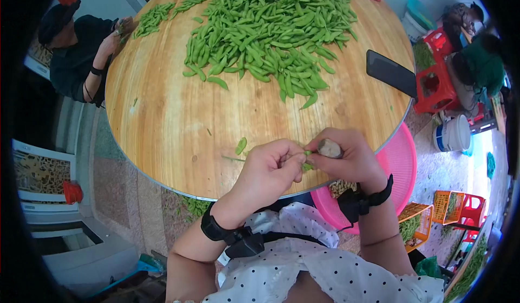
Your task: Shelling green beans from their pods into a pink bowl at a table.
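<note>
Both my hands meet over the near edge of a round wooden table (162,112). My left hand (278,162) pinches a green pod, mostly hidden, between thumb and finger. Opposite it, my right hand (349,154) grips the same pod with its fingertips; a roundish pale and grey object (329,148) sits at its fingers, its kind unclear. Left of my hands a loose green pod (241,145) lies beside a thin stem (233,158). A large heap of green soybean pods (264,30) covers the far middle of the table.
A black smartphone (391,74) lies near the table's right edge. A pink plastic basket (400,160) stands below, by my right arm. At left, another person (81,55) handles pods; smaller pod piles (154,18) lie nearby. Red stools (436,87) and people are at the right.
</note>
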`<state>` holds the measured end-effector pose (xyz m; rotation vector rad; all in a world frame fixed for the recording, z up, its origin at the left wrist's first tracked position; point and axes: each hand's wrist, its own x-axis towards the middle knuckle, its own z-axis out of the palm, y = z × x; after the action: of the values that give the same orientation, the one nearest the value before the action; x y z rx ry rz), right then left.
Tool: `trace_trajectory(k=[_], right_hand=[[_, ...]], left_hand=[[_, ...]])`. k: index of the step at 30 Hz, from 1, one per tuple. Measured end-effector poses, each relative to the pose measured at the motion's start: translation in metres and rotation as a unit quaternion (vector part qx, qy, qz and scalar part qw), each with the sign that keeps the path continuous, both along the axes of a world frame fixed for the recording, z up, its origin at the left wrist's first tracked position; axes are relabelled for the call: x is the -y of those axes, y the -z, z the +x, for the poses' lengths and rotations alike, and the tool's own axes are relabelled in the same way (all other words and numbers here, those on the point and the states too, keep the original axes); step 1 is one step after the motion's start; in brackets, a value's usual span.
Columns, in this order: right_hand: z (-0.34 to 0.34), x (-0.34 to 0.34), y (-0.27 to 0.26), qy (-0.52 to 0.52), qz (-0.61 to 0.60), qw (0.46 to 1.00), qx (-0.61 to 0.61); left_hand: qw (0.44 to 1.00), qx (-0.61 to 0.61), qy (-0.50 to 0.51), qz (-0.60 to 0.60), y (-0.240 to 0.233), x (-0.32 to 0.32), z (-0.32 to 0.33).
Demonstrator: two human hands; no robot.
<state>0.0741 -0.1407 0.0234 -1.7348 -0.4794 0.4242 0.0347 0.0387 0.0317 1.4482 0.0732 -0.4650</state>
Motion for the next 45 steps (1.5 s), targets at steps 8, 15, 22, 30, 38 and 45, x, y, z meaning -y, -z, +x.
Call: trace_trajectory(k=[8,15,22,30,38,45], right_hand=[[-0.002,0.010,-0.002,0.040,0.176,0.944,-0.276],[-0.014,0.045,-0.003,0.152,0.098,0.973,-0.147],[-0.061,0.132,-0.004,0.279,-0.162,0.946,-0.037],[-0.062,0.115,0.000,0.336,-0.273,0.901,-0.033],[-0.035,-0.015,0.000,0.121,0.024,0.992,-0.032],[-0.031,-0.055,0.010,0.153,-0.023,0.974,0.163]], left_hand=[[0.995,0.098,0.027,-0.005,0.007,0.011,-0.005],[0.976,0.135,-0.107,0.136,-0.009,-0.046,-0.004],[0.754,0.295,-0.072,0.583,0.005,-0.097,-0.006],[0.829,0.337,0.071,0.441,0.031,-0.025,0.000],[0.869,0.416,0.017,0.267,0.018,-0.021,-0.006],[0.957,0.025,-0.182,-0.226,0.031,-0.021,-0.020]])
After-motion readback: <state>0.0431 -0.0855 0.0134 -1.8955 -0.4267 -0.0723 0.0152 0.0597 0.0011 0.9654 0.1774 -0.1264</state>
